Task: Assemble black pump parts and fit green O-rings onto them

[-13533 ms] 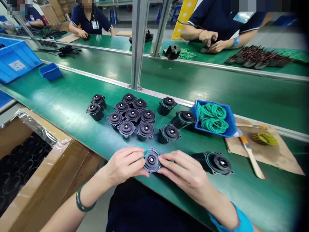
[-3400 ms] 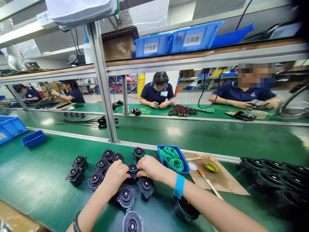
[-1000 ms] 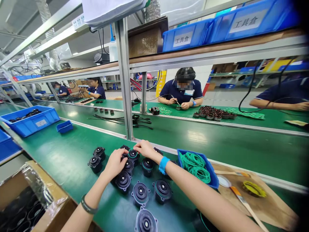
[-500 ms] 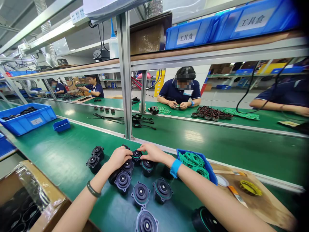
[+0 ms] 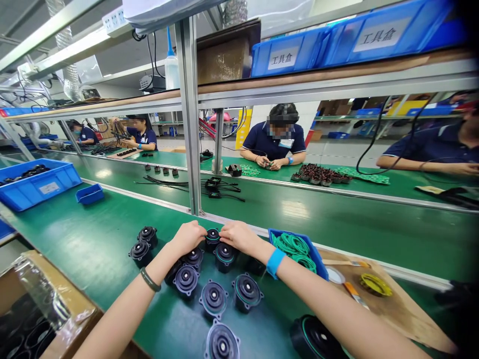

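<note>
Several black round housings stand on the green bench, among them a front one [image 5: 222, 344] and one with a green ring [image 5: 247, 291]. At the far end of the group, my left hand [image 5: 190, 234] and my right hand [image 5: 236, 235] touch opposite sides of a small housing [image 5: 213, 236] with a green ring round its top. The fingers of both hands are bent and pressed together at its rim, pinching the green ring. Right of my right wrist, a blue bin [image 5: 316, 259] holds loose green rings [image 5: 292, 245].
A metal post [image 5: 190, 119] rises behind my hands. Cardboard with a yellow ring [image 5: 375, 285] and brushes lies right. At left are a blue crate [image 5: 48, 188], a small blue tray [image 5: 90, 194] and an open carton [image 5: 80, 319]. Across the bench a person [image 5: 275, 139] works.
The view has shifted slightly, moving the scene left. My left hand's fingers have drawn back a little to the housing's left edge, and my right hand's fingers have come down at its right edge.
</note>
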Motion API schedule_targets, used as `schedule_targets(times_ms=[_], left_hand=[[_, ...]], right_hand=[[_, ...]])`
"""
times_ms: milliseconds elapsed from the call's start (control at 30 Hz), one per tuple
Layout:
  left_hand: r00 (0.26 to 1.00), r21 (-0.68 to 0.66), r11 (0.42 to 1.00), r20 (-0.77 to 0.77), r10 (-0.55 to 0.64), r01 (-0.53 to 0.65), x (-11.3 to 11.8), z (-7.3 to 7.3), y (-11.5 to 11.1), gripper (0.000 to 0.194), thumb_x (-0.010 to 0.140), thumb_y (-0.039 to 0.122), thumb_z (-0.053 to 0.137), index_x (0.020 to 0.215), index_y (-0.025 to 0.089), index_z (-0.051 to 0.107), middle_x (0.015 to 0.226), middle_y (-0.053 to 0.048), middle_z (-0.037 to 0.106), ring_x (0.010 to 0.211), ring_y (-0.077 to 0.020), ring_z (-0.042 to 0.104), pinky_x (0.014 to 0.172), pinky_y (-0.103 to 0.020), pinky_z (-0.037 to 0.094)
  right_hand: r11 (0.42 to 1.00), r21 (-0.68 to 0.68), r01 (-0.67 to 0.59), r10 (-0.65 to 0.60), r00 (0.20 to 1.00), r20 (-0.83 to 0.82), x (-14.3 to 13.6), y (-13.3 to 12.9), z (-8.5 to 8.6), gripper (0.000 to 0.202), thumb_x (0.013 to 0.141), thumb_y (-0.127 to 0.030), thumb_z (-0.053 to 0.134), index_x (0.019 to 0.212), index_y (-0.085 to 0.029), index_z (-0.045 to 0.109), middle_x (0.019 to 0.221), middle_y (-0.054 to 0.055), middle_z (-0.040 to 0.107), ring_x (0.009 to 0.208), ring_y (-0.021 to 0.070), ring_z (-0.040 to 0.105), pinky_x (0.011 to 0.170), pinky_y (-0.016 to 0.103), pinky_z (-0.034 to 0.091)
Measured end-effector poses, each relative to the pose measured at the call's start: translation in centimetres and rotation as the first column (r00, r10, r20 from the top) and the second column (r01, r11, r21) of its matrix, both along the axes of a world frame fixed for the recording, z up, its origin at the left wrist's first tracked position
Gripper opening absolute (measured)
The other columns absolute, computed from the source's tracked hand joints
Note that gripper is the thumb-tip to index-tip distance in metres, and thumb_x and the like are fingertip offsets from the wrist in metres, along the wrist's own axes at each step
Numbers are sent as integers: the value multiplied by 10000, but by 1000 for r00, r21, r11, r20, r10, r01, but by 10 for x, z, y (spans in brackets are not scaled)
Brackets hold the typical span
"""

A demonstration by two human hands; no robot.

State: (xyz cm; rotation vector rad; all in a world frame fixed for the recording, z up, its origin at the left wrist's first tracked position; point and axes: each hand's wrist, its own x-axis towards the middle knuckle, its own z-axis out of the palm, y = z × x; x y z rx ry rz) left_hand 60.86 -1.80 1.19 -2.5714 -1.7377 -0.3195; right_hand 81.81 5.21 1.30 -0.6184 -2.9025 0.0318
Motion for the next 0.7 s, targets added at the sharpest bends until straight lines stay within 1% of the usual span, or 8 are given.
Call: schedule_targets(times_ms=[133, 200, 300, 333, 400, 500, 700], left_hand=[[1000, 2, 1000, -12, 15, -15, 1, 4, -3, 153, 816, 257, 678, 945, 212, 746, 896, -64, 756, 892, -236, 639, 779, -306, 490], [999, 3, 1000, -19, 28, -28, 4, 6, -4, 155, 818, 301, 677, 927, 216, 747, 878, -66, 752, 889, -242, 645, 770, -308, 494], [997, 7, 998, -40, 65, -65, 10, 8, -3, 229, 797, 403, 711, 891, 196, 738, 826, -88, 727, 865, -253, 649, 749, -307, 498], [996, 7, 997, -50, 76, -76, 12, 8, -3, 243, 787, 410, 725, 882, 186, 733, 810, -93, 717, 860, -255, 649, 744, -306, 499], [994, 0, 997, -68, 81, -81, 14, 8, 0, 204, 791, 358, 735, 887, 178, 727, 797, -93, 703, 865, -254, 650, 747, -301, 499], [995, -18, 998, -79, 59, -60, 14, 10, 4, 144, 812, 265, 714, 932, 187, 729, 812, -89, 702, 873, -251, 653, 746, -298, 496], [996, -26, 999, -77, 39, -42, 13, 11, 7, 101, 835, 226, 675, 906, 195, 740, 778, -79, 689, 823, -239, 655, 723, -288, 482]], right_hand=[[997, 10, -80, 80, 997, -8, 5, 4, 4, 147, 884, -206, 604, 924, -145, 731, 932, 121, 728, 889, 227, 661, 801, 327, 464], [991, 0, -130, 130, 991, -17, 8, 7, 6, 178, 866, -204, 617, 996, -150, 726, 982, 120, 729, 931, 227, 661, 830, 330, 474], [977, -25, -210, 209, 977, -29, 11, 15, 10, 235, 852, -209, 633, 1069, -169, 713, 1067, 107, 726, 1001, 213, 657, 874, 315, 483], [973, -34, -229, 228, 973, -35, 11, 18, 10, 244, 850, -212, 637, 1080, -175, 711, 1088, 102, 723, 1018, 208, 655, 883, 310, 485], [965, -47, -257, 255, 966, -45, 12, 23, 10, 237, 855, -220, 638, 1077, -186, 714, 1097, 92, 724, 1025, 197, 656, 885, 297, 489], [961, -52, -270, 268, 962, -52, 11, 29, 7, 192, 869, -229, 633, 1034, -193, 723, 1038, 79, 737, 974, 187, 666, 868, 289, 494], [977, 1, -215, 214, 975, -57, 3, 30, -3, 83, 850, -166, 653, 907, -163, 713, 907, 88, 714, 868, 195, 643, 776, 295, 482]])
